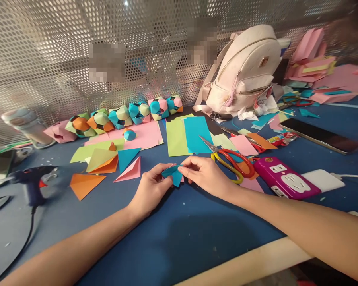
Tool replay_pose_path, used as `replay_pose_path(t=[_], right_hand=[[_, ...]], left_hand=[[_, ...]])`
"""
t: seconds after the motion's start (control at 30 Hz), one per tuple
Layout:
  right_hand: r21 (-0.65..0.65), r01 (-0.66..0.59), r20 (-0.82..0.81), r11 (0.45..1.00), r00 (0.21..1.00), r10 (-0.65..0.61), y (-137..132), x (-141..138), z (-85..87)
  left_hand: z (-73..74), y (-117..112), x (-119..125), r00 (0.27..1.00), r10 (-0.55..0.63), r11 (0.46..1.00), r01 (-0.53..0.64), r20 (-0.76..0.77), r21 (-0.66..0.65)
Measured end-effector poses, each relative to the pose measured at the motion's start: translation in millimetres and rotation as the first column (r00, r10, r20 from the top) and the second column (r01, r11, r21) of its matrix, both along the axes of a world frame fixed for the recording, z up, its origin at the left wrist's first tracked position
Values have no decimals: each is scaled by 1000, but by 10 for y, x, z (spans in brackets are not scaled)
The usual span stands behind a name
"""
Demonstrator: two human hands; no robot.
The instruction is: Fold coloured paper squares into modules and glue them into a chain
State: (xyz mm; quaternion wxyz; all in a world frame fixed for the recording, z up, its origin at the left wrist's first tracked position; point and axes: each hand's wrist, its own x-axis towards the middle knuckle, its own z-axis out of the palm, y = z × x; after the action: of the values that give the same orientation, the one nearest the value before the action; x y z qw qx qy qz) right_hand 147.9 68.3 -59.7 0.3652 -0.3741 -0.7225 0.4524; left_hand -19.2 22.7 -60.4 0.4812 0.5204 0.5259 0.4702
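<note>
"What's in your hands?"

"A folded blue paper (176, 178). My left hand (151, 186) pinches its left side between thumb and fingers, and my right hand (207, 176) grips its upper right corner. A little pink shows beside it."

"Where is it?"

"Around the middle of the desk (143, 246). I can't tell whether it touches the surface."

"And on your left?"

"A folded pink sheet (129, 171) lies just beside my left hand, with a blue triangle (127, 157) behind it. Farther left is an orange sheet (85, 186), then a glue gun (32, 182), its cord running to the near side. A flask (28, 125) stands at the far left."

"On your right?"

"Scissors (234, 161) with red and yellow handles lie near my right hand. Beyond them to the right are a purple socket block (286, 178), a white charger (325, 182) touching it and, farther back, a phone (319, 135)."

"What's at the far side?"

"A row of paper balls (119, 118) along the mesh (155, 31), and a white bag (246, 59) to their right. Green (176, 139) and blue sheets (198, 135) overlap in front."
</note>
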Motion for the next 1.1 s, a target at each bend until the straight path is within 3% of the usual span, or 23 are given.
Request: replay_pose_path(t=[0.2, 0.63, 1.1], right_hand=[[30, -25, -28, 999, 999, 26, 7, -76, 4], [161, 30, -19, 986, 999, -28, 55, -99, -103], [206, 4, -22, 979, 1000, 1, -110, -153, -12]], left_hand=[[-4, 9, 27, 994, 112, 992, -112, -1, 53], [-30, 24, 5, 993, 22, 996, -31, 117, 78], [28, -66, 45, 991, 123, 989, -127, 54, 72]])
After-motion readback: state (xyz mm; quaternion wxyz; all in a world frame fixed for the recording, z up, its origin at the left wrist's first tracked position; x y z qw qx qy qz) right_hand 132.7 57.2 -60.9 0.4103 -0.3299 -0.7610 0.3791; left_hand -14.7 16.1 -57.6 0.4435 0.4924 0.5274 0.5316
